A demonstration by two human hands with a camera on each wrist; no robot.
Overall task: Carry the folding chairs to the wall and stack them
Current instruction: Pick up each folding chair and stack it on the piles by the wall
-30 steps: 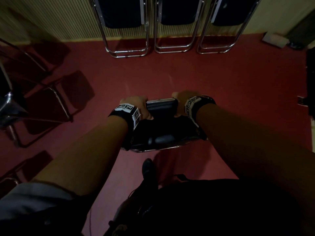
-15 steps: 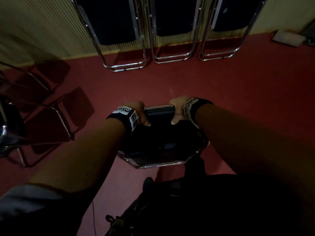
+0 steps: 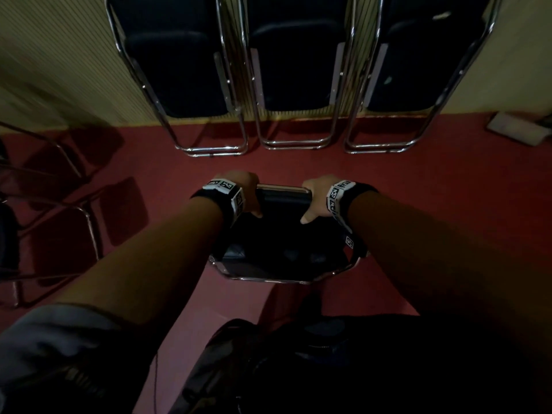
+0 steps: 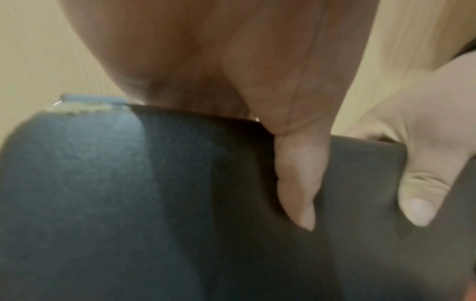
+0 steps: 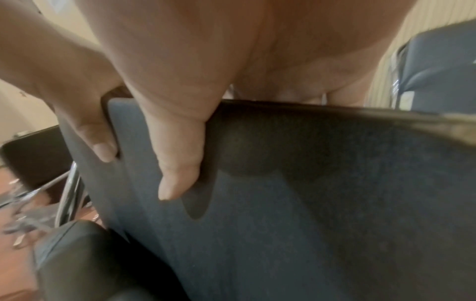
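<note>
I carry a black folding chair [image 3: 283, 252] with a chrome frame, held out in front of me above the red floor. My left hand [image 3: 245, 192] grips the top edge of its backrest [image 4: 180, 193], thumb on the near face. My right hand [image 3: 316, 195] grips the same edge a little to the right, thumb down the padding [image 5: 309, 203]. Three folded black chairs lean on the ribbed wall ahead: the left one [image 3: 176, 73], the middle one [image 3: 295, 70] and the right one [image 3: 418, 64].
Unfolded chairs [image 3: 44, 222] with chrome legs stand at the left edge. A flat pale object [image 3: 516, 131] lies on the red carpet [image 3: 418, 186] by the wall at right. My legs and shoes fill the bottom of the head view.
I have walked toward the wall with the chair in both hands; the three folded chairs now appear larger and closer. My grip has not changed.
</note>
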